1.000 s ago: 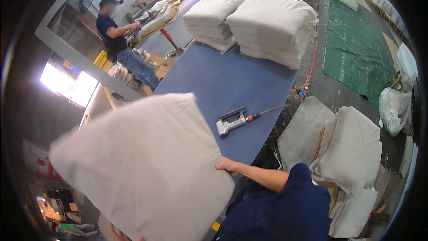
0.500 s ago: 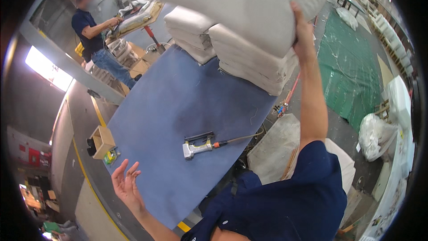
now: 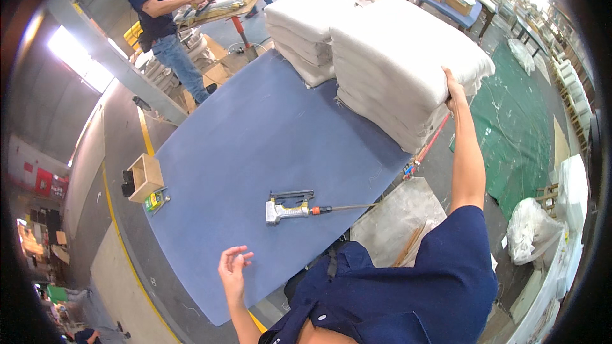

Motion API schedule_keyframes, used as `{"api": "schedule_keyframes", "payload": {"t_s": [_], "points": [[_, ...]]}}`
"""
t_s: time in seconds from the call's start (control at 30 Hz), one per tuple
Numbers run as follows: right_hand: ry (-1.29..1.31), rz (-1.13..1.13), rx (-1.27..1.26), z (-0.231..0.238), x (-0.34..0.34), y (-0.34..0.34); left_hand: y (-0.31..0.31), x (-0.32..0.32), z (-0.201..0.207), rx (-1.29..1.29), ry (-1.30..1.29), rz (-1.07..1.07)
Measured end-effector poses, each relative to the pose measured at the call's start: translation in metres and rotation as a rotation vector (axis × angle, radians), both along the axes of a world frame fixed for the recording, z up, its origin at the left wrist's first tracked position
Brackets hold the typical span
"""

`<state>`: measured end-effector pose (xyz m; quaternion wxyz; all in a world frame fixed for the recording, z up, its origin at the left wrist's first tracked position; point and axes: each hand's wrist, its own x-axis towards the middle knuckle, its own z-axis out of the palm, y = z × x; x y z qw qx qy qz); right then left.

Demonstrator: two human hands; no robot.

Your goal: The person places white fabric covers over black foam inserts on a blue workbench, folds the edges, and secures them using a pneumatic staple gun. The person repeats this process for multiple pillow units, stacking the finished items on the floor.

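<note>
My right hand is at the near right corner of the top white fabric-covered cushion, its fingers bent round the edge. That cushion lies on a stack of similar ones on the far side of the blue table, beside a second white stack. My left hand hovers over the table's near part, holding nothing, with its fingers apart and loosely bent. Between my hands and the stacks, a silver and black staple gun lies on its side, joined to an air hose.
At the table's left edge are a small wooden box and a green-yellow packet. A co-worker stands at another bench at the far left. A green sheet covers floor at right, near a clear plastic bag.
The cushion in my right hand has come down onto the stack and away from me. My left hand has moved right, toward my body. The staple gun stays in its place on the table.
</note>
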<state>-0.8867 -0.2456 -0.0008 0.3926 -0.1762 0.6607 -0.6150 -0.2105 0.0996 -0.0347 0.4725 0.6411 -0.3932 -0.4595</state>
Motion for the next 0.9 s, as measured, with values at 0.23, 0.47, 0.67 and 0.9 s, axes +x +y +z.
{"api": "schedule_keyframes", "payload": {"t_s": [0.23, 0.47, 0.67, 0.9], "points": [[0.402, 0.158, 0.282, 0.01, -0.015, 0.022, 0.066, -0.023, -0.1, 0.702, -0.536, -0.559], [0.329, -0.372, -0.304, -0.119, 0.052, 0.074, 0.143, -0.043, -0.14, 1.173, -0.367, -0.004], [0.228, -0.133, 0.122, -0.231, 0.169, 0.226, 0.132, -0.011, -0.152, 0.991, -0.217, -0.285], [0.847, 0.281, 0.613, -0.279, 0.153, 0.427, 0.045, 0.003, -0.117, 0.478, -0.392, -0.975]]}}
